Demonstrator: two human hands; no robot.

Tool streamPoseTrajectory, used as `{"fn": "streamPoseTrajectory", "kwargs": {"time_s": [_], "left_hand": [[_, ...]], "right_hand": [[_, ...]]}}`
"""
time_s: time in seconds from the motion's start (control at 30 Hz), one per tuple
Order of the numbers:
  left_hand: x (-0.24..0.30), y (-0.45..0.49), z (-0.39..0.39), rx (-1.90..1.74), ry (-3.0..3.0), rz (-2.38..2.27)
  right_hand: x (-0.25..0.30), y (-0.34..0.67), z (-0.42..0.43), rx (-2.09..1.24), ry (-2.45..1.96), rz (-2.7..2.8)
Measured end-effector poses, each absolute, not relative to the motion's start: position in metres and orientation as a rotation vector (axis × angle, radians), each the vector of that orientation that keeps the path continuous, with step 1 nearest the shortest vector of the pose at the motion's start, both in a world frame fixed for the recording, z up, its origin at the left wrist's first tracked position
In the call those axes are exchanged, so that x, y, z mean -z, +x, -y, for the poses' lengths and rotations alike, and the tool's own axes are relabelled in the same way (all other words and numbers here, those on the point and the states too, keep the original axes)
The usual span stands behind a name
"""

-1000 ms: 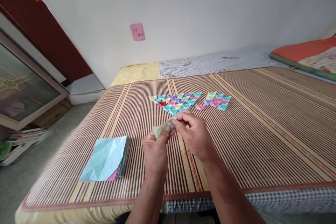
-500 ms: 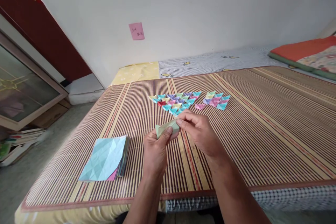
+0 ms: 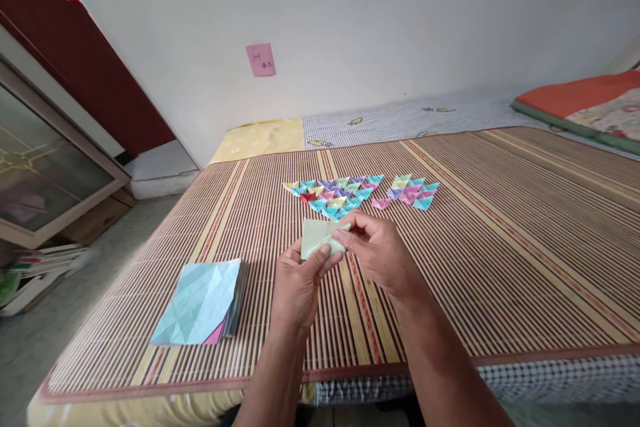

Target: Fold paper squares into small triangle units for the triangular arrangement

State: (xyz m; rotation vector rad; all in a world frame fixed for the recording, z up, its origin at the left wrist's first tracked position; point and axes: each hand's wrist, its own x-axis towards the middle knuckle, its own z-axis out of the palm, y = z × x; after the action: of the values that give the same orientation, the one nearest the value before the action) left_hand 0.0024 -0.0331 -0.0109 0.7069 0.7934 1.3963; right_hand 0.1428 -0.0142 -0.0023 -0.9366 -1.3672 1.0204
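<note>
A pale green piece of folded paper (image 3: 316, 233) is held between my two hands above the mat. My left hand (image 3: 300, 280) grips its lower left part, thumb on the front and fingers behind. With thumb and fingertips, my right hand (image 3: 383, 250) pinches the paper's right end. Just beyond the hands lie several small folded paper boats (image 3: 340, 191) in many colours, set close together in rows. A smaller group of paper boats (image 3: 410, 190) sits to their right. On the left rests a stack of creased paper sheets (image 3: 200, 300), light blue on top.
A striped bamboo mat (image 3: 450, 267) covers the bed. Folded orange and floral bedding (image 3: 580, 103) lies at the far right. A pink note (image 3: 261, 60) is stuck on the white wall behind. Books (image 3: 40, 267) lie low at the left beside a glass-panelled cabinet (image 3: 45, 167).
The green paper has turned so that a broader flat face now shows, with its upper left corner raised. Both hands keep hold of it and have shifted only slightly.
</note>
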Motion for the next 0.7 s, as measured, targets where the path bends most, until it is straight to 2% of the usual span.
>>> {"fn": "streamPoseTrajectory", "kwargs": {"time_s": [0.13,0.43,0.7], "left_hand": [[0.0109,0.0006,0.0331,-1.399,0.717,-0.779],[0.0108,0.0004,0.0333,-1.368,0.748,-0.752],[0.0092,0.0003,0.0319,-1.327,0.502,-0.721]], "right_hand": [[0.0049,0.1446,0.0134,-1.109,-0.930,1.346],[0.0012,0.1469,0.0138,-1.018,-0.964,1.337],[0.0070,0.1461,0.0100,-1.104,-1.000,1.234]]}}
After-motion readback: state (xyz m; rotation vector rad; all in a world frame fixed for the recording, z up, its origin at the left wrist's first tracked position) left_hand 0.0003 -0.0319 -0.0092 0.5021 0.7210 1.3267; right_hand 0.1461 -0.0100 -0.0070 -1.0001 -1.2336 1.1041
